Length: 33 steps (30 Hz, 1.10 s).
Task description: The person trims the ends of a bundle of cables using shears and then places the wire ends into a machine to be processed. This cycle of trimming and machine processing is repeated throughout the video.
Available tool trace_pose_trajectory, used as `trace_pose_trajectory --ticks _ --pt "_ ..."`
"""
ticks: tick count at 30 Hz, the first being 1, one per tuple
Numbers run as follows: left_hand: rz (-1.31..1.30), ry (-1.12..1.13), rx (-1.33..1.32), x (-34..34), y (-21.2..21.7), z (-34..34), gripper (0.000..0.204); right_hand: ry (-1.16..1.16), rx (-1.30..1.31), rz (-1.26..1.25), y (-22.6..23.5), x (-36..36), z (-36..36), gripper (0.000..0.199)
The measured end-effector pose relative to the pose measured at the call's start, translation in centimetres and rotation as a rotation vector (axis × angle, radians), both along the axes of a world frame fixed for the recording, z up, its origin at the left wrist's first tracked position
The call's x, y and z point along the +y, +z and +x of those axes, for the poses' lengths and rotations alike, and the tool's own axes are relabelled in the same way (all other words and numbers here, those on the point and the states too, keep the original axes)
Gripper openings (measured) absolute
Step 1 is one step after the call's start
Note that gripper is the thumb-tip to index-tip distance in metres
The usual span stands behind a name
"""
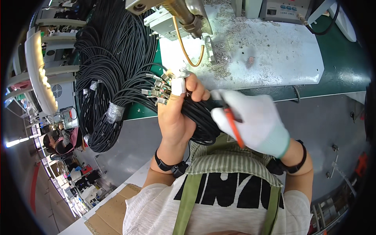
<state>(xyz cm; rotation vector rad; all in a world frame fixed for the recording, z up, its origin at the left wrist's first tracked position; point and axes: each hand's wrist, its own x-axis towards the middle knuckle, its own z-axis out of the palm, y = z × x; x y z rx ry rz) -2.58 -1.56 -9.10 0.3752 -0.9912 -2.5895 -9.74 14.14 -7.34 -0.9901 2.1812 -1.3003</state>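
Head view: the left hand point(176, 113), bare except for a white cot on 1 finger, is closed around a bundle of thin black cables point(199, 117), gripping it just below the cable ends. The bundle is a dense sheaf of matte black round cords, looped under the hand and sagging toward the person's green striped apron point(231, 160). Above the fist the cords fan out into a cluster of small silver metal connectors point(158, 88), each a short rectangular shell on a black lead, pointing up and to the left.

The right hand point(254, 119), in a white knit glove with a green cuff, is clenched around a small tool with orange-red handles point(233, 125); the tool's tip meets the bundle beside the left thumb and is hidden by the fingers.

Both hands are held in front of the chest, at the near edge of a green workbench point(340, 74). A white mat point(282, 58) on the bench is strewn with small metal scraps. Large hanks of black cable point(109, 70) hang over the bench's left side, some banded with clear tape. A metal machine head point(184, 13) with an amber tube stands above the hands.
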Motion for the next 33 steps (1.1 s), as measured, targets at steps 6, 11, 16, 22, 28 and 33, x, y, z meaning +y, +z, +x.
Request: trace_pose_trajectory --ticks 6,11,16,22,28,33 --pt "0.002 -0.126 0.21 -0.6 0.2 1.0 0.017 0.172 -0.833 -0.163 -1.7 -1.5 -0.5 0.022" --pt "-0.095 -0.255 0.328 -0.3 0.3 1.1 0.019 0.216 -0.996 -0.14 -0.9 -0.9 -0.9 0.023" --pt "-0.277 -0.44 0.426 -0.2 0.4 0.9 0.013 0.158 -1.05 -0.156 -0.5 -0.8 -0.7 0.02" --pt "-0.21 -0.228 0.242 0.8 1.4 1.1 0.014 -0.251 -0.914 -0.388 -0.8 1.8 -1.1 0.017" --pt "-1.13 -0.171 0.192 3.4 0.4 -1.8 0.014 -0.282 -0.981 -0.484 0.9 4.2 -1.1 0.018" --pt "-0.675 -0.499 -0.191 2.9 2.0 -1.6 0.022 -0.313 -0.469 -0.312 1.2 5.3 -1.9 0.018"
